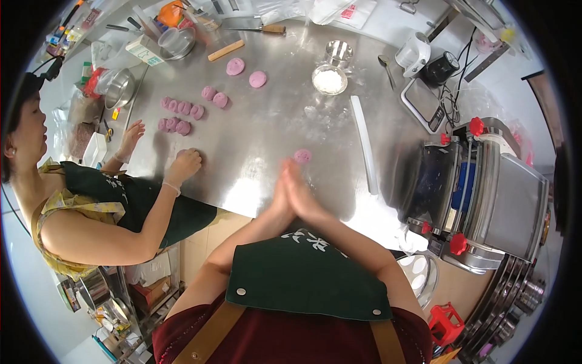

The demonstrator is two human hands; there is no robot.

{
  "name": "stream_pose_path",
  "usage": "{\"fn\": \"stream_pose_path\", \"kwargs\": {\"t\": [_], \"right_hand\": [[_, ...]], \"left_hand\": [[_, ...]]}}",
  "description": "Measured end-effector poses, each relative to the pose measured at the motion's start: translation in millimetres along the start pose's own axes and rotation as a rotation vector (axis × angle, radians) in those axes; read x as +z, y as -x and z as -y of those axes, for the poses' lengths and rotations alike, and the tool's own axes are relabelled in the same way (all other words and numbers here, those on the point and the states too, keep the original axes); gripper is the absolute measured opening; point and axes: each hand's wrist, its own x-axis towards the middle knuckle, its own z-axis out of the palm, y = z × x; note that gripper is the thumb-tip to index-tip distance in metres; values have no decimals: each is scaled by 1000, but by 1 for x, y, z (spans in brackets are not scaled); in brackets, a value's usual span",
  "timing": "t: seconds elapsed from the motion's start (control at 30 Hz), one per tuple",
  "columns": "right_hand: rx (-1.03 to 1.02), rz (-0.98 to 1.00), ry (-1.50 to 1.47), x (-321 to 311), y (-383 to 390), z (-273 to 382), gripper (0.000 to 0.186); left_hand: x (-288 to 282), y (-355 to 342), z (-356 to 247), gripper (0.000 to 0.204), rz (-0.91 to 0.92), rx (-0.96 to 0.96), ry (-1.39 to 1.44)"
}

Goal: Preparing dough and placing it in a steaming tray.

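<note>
Palm to palm, my left hand (277, 199) and my right hand (298, 193) meet over the near edge of the steel table (242, 139). Their fingers are stretched out straight and slightly smeared by motion; whether anything lies between the palms is hidden. Just past my fingertips a small flattened round of purple dough (302, 156) lies on the table. Farther left are two flat purple discs, one disc (235, 67) behind the other (257, 79). Short rows of small purple dough pieces (183, 107) sit nearer the co-worker.
At left a co-worker's hand (188, 162) rests low over the table. A bowl of white flour (330, 80), a wooden rolling pin (226, 50), a knife (274, 28) and a long white bar (364, 145) lie about. On the right stand a scale (422, 104) and a roller machine (479, 182).
</note>
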Motion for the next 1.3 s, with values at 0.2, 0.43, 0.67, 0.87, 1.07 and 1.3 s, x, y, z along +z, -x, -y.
{"fn": "stream_pose_path", "kwargs": {"t": [0.2, 0.43, 0.67, 0.87, 1.07, 1.3], "right_hand": [[-85, 25, 282, 22, 33, 29, 63], [-43, -58, -1, -16, 1, -6, 56], [-292, -349, 698, -58, 0, -29, 39], [-531, -122, 1009, -52, -1, -29, 43], [-575, -99, 1032, -48, -5, -33, 47], [-675, -117, 1011, -53, 5, -36, 46]], "left_hand": [[31, 18, -7, 53, -46, -242, -196], [28, 18, -2, 52, 6, -291, -319], [-30, -23, -23, 38, 226, -102, -1076], [-22, -58, -24, 46, 88, 959, -1786], [-25, -80, -21, 43, 296, 930, -1812], [-25, -68, -16, 38, 355, 1005, -1808]]}}
